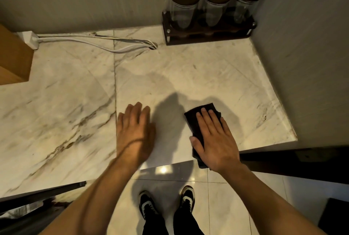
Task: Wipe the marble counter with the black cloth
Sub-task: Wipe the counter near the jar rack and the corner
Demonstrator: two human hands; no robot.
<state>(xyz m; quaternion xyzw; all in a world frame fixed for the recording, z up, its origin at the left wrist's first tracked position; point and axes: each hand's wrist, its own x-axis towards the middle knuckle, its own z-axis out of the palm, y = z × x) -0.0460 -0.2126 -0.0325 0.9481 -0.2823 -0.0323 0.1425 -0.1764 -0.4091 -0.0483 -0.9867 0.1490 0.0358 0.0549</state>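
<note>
Black cloth (pixel 196 121), folded, lying near the front edge of the marble table (pixel 66 102), its near end overhanging that edge. Right hand (pixel 215 140) pressed flat on the cloth, fingers extended, not gripping. Left hand (pixel 135 130) just beside it, palm down and spread over bare marble, holding nothing. Rear corner: dark rack (pixel 207 33) with three lidded glass jars (pixel 217 2). Rear left: white cables (pixel 94 42) and a cardboard box (pixel 13 58).
</note>
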